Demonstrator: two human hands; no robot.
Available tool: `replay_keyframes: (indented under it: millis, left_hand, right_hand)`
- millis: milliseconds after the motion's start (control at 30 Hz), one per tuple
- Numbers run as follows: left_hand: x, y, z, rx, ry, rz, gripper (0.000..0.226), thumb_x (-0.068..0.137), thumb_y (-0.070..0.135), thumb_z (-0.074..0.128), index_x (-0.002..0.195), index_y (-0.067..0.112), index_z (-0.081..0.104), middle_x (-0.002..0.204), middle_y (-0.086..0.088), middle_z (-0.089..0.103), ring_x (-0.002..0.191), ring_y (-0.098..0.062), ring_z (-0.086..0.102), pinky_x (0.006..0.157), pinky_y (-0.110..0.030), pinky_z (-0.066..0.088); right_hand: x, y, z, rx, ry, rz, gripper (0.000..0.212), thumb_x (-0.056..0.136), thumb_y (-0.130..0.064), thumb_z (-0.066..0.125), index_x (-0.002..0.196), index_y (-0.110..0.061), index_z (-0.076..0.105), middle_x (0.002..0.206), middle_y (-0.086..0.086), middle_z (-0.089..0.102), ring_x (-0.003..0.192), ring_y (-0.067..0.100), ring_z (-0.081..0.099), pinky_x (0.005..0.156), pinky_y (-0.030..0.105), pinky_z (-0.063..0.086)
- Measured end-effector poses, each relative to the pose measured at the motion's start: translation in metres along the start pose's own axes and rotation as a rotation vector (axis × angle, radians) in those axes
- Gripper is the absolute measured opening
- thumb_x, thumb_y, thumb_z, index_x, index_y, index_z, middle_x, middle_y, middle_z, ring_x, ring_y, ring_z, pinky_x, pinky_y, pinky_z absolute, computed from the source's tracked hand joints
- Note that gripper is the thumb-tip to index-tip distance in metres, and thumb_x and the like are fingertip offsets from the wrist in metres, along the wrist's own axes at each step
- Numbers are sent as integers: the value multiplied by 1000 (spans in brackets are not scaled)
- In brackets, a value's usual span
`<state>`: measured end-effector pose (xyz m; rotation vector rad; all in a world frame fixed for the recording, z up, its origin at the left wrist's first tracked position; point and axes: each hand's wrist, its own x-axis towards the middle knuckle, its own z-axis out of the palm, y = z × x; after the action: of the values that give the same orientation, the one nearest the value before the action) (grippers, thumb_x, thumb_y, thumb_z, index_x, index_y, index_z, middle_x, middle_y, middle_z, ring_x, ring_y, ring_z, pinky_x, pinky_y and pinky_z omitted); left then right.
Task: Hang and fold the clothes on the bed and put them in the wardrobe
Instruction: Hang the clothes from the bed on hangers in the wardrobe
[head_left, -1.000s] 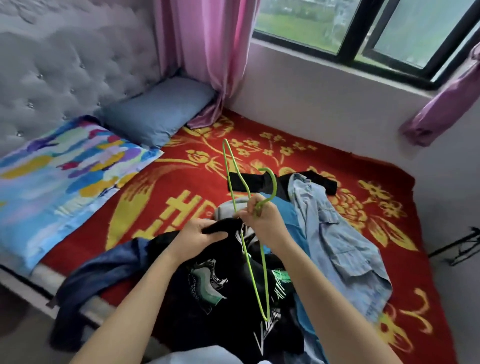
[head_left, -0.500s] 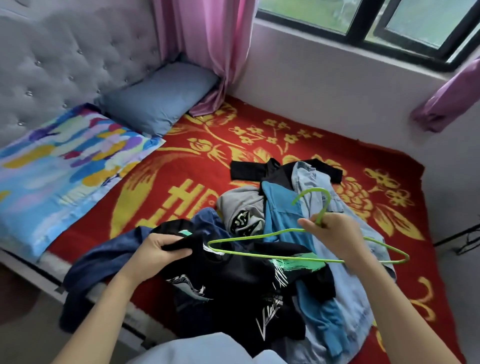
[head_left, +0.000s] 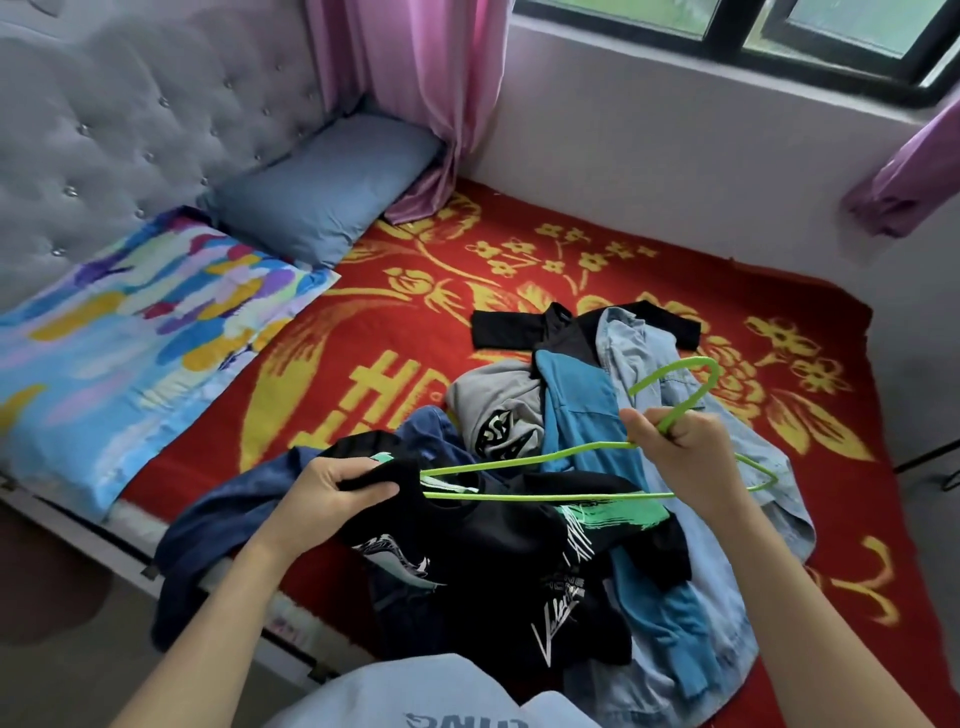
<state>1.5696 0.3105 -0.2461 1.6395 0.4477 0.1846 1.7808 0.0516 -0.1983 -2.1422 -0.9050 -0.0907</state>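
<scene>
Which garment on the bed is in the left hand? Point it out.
The black T-shirt with green-white prints, its neck gripped by the left hand; none other is held.

We count one green hanger (head_left: 545, 497), about six clothes (head_left: 519, 561) piled on the bed (head_left: 363, 322), two pillows (head_left: 322, 192) (head_left: 140, 306) and two pink curtains (head_left: 410, 78) (head_left: 914, 176).

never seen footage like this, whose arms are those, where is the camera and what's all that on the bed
No machine here. The one camera sits on a person's head, looking forward and down, so both arms are the wearer's own. The left hand grips an edge of a black printed t-shirt. The right hand holds a green hanger just below its hook, one tip close beside the left hand. On the red blanket lie more clothes: a grey top, a blue shirt, a pale denim shirt. A blue pillow lies by the headboard.
</scene>
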Motion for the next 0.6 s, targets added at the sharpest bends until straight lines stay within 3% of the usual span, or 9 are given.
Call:
replay_keyframes:
  millis: [100,167,267,333,433,533,600]
  left_hand:
    - [-1,-1,-2,200,29,114,30,75,-1,71,86,26,75,81,-3,72,87,-22,61,78,-30,51]
    - [0,-1,3,392,59,241,28,72,3,76,94,20,75,77,-6,68,83,-15,51,77,-31,45]
    - [2,12,13,595,42,474,20,75,24,73,89,10,77,71,-4,67,75,-9,55,68,-34,46]
    - [4,27,20,738,72,591,33,78,35,59,81,7,76,68,-1,69,66,-15,63,56,-29,48]
    - [5,49,30,865,147,731,32,78,34,54,74,11,75,61,1,68,53,-12,63,41,-20,46]
    - [7,66,43,869,142,798,33,79,35,53,75,11,75,62,1,68,54,-14,65,40,-22,47]
    - [9,72,49,880,103,810,34,80,36,52,76,11,75,63,0,68,54,-15,65,39,-22,46]
  right_hand:
    - [0,-4,9,31,49,11,57,89,-11,58,41,-19,28,37,-2,28,36,14,36,41,43,35]
    - [-1,-10,17,40,91,-28,61,89,-12,58,41,-28,24,36,-10,26,34,15,40,39,39,34]
    - [-5,-28,36,60,201,-90,62,88,-15,60,45,-39,23,32,5,36,33,30,50,39,37,36]
    - [-9,-43,47,77,270,-105,58,89,-25,58,38,-31,31,33,11,42,32,30,48,38,34,35]
    - [-13,-61,64,111,327,-61,62,89,-36,50,37,-3,40,34,14,43,31,28,44,38,34,35]
    - [-16,-87,80,54,378,-128,51,86,-30,49,40,-11,37,34,3,33,35,12,29,42,26,26]
    - [-15,-101,86,31,358,-122,45,86,-34,47,47,-13,44,40,-3,32,45,13,31,44,25,24]
